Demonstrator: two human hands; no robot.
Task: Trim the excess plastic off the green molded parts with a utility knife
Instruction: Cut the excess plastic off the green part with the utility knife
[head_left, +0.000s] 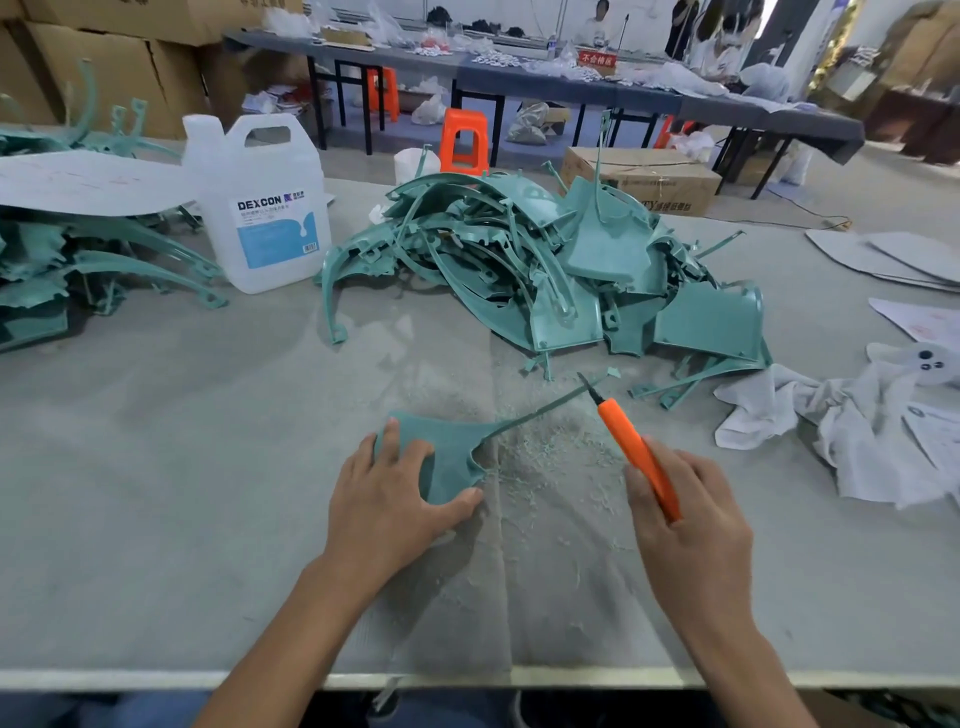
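On the table (197, 467), the left hand (387, 501) presses a green part (449, 447) with flat fingers. The right hand (693, 525) grips the knife (631, 449). The jug (260, 208) reads DEXCON

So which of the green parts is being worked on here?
The flat part with a long thin stem, apart from both piles: the left hand presses it down, and the right hand holds the orange knife by its stem.

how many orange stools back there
2 clearly: one orange plastic stool just beyond the green parts pile, another under the far grey table's left end. An orange shape further right may be a third, mostly hidden.
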